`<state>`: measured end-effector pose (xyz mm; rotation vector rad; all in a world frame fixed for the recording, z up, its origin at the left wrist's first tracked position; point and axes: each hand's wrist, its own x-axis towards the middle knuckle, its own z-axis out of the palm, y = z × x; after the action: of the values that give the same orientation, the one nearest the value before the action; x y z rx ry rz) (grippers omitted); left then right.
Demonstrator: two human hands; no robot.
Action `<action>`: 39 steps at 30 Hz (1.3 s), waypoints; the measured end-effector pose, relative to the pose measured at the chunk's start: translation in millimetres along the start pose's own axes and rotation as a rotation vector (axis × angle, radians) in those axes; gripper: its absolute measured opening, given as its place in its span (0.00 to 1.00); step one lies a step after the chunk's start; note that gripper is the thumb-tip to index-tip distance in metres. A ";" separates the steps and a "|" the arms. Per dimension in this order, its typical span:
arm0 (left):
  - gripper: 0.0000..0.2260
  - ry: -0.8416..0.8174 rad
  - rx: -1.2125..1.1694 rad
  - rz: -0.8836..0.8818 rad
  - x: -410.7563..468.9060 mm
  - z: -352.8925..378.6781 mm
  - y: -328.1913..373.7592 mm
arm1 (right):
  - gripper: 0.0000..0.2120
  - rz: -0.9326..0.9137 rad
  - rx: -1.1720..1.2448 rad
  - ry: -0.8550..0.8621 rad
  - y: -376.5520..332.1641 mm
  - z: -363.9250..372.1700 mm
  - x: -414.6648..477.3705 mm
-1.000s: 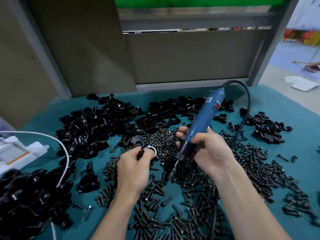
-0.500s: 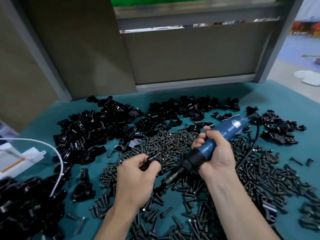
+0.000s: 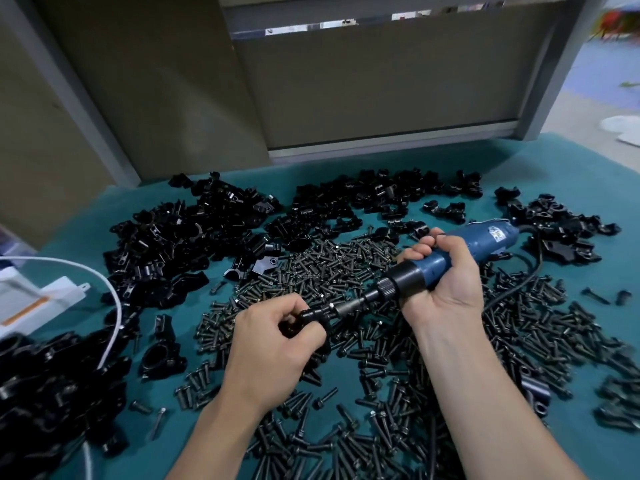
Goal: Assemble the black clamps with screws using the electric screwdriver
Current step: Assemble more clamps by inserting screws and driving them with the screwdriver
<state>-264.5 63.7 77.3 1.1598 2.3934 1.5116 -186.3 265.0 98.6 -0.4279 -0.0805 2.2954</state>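
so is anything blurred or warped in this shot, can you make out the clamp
Head view: wide-angle distortion tilts the grey post and curves the table edge; the top right background is smeared; the clamp in the left hand is dark and mostly covered by it.

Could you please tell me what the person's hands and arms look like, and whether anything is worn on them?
The left hand and right hand are bare: no gloves, and no rings show on the fingers. The left forearm and right forearm are uncovered down to the frame's edge, with no sleeve, watch or wristband in view.
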 end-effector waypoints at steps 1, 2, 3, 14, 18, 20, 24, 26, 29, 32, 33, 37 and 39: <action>0.10 -0.008 0.010 0.006 0.1 -0.6 -0.5 | 0.04 0.004 0.010 0.001 -0.5 0.0 0.0; 0.10 -0.016 0.021 0.012 0.0 -0.9 -0.9 | 0.04 0.008 0.017 0.002 -0.8 0.1 0.0; 0.10 -0.022 0.025 0.017 -0.1 -0.9 -0.9 | 0.04 0.010 0.020 0.002 -0.8 0.4 0.0; 0.13 -0.047 -0.117 -0.115 1.7 4.4 4.3 | 0.05 0.013 0.032 -0.006 3.8 -1.0 0.8; 0.13 -0.001 -0.070 -0.120 -0.3 5.4 4.3 | 0.05 0.012 0.013 -0.004 4.7 -1.8 0.7; 0.12 0.021 -0.048 -0.136 -0.8 5.4 4.5 | 0.06 0.007 0.004 -0.003 5.7 -1.6 0.5; 0.07 0.022 -0.056 -0.158 -1.1 5.8 6.4 | 0.06 0.001 -0.001 -0.006 6.2 -1.5 0.8; 0.06 0.009 -0.047 -0.143 -1.5 6.3 5.2 | 0.06 -0.003 -0.005 -0.008 6.1 -2.0 0.5; 0.08 -0.005 -0.033 -0.131 -0.5 5.9 2.4 | 0.06 -0.006 -0.012 -0.006 7.1 -2.4 0.0; 0.11 -0.021 -0.011 -0.129 0.5 4.9 -0.3 | 0.06 -0.013 -0.020 -0.002 7.8 -2.1 0.0; 0.12 -0.024 -0.005 -0.128 0.7 4.6 -1.3 | 0.06 -0.014 -0.021 -0.002 8.0 -2.2 -0.1; 0.11 -0.026 0.007 -0.112 1.1 4.4 -3.6 | 0.06 -0.017 -0.024 -0.003 7.9 -3.3 0.0; 0.11 -0.027 0.012 -0.107 1.0 4.5 -3.7 | 0.06 -0.019 -0.025 -0.006 8.2 -3.5 0.4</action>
<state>-265.2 66.8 72.4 1.0292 2.4077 1.4422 -191.2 259.4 93.7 -0.4317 -0.1162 2.2788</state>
